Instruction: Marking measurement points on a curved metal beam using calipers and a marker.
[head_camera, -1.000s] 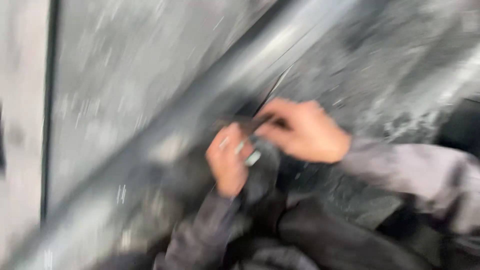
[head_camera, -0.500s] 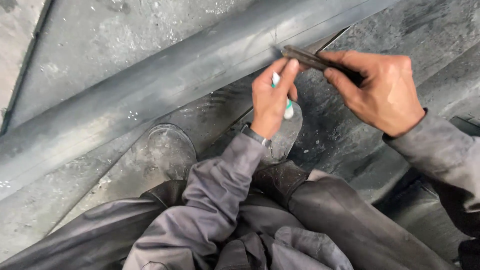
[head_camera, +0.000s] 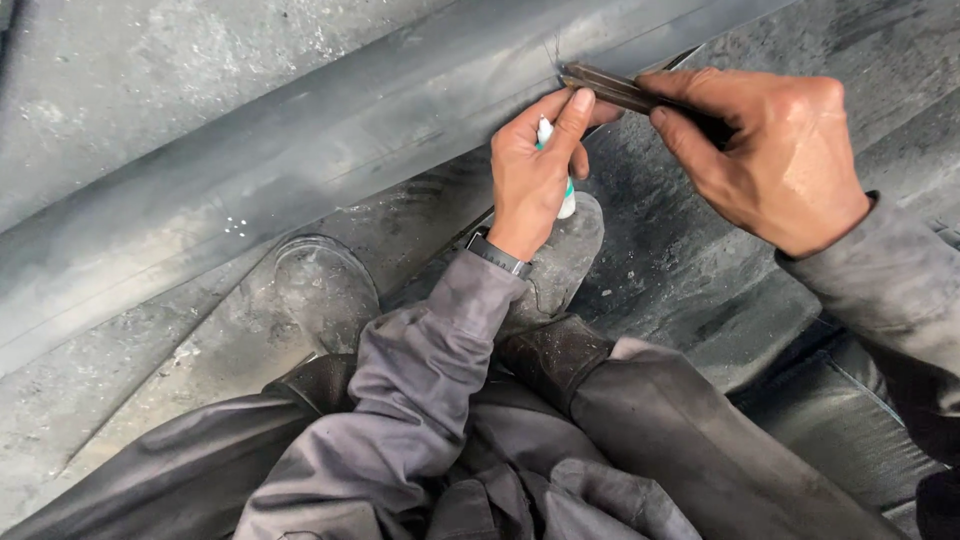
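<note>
Now the right hand (head_camera: 775, 150) pinches a dark flat metal blade (head_camera: 610, 90) against the long grey rubber strip (head_camera: 330, 150); the left hand (head_camera: 535, 175) grips a small white-and-green tube (head_camera: 566, 200).

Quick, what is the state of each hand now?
Left hand: closed around a small white and green tube, thumb up against the dark flat tool.
Right hand: closed, gripping that tool.

Dark grey rubber sheet (head_camera: 330, 150), dusty with pale specks. White marker with green band (head_camera: 566, 195), dark brown flat tool (head_camera: 620, 92). Grey sleeves (head_camera: 420, 380), dusty grey boots (head_camera: 325, 290), black wristband (head_camera: 497, 255).
</note>
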